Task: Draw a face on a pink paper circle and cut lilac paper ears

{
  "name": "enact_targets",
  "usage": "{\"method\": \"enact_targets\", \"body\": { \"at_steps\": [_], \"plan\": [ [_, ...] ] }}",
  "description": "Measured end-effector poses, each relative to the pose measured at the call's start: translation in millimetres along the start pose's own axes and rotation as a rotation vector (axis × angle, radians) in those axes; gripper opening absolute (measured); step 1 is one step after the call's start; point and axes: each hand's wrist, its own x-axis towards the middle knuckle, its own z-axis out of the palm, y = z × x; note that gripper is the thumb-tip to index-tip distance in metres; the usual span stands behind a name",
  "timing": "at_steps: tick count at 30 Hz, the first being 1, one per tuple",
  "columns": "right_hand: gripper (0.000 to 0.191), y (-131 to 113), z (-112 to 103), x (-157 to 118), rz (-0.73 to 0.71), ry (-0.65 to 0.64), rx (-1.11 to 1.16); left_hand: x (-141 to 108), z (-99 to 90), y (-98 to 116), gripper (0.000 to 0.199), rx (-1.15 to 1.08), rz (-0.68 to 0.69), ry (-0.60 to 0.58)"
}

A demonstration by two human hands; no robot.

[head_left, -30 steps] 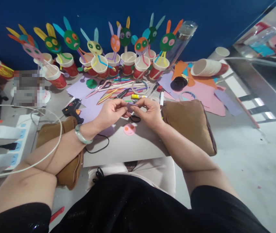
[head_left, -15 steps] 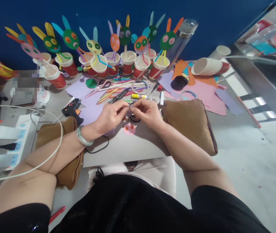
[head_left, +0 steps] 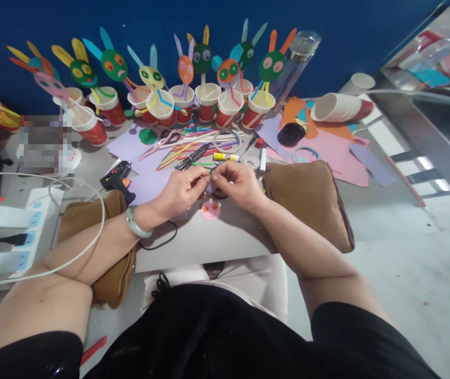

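My left hand and my right hand meet over the near middle of the table, thumbs and fingertips pinched close together. Whatever they pinch is too small and too covered by the fingers to name. Just below the fingertips lies a round pink paper face with orange eyes and a drawn mouth. Beyond my hands are a yellow marker, a black pen and a pile of coloured sticks. A black glue gun rests left of my left hand on purple paper.
Red-and-white paper cups holding paper animal figures line the blue wall. Brown cushions flank my forearms. At left stands a power strip with a white cable looping over my left arm. Stacked cups lie at back right.
My hands stay pinched together in nearly the same place, with only slight finger movement. The view has shifted very slightly.
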Motion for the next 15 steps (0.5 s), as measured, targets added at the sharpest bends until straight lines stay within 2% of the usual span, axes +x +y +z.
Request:
{"method": "enact_targets", "body": {
  "at_steps": [8, 15],
  "plan": [
    [0.02, 3.1, -4.0, 4.5, 0.048, 0.022, 0.069, 1.2, -0.4, 2.7, 0.029, -0.12, -0.02, 0.087],
    [0.025, 4.5, -6.7, 5.9, 0.082, -0.002, 0.142, 5.1, 0.0, 5.0, 0.032, -0.248, -0.107, 0.117]
  ]
}}
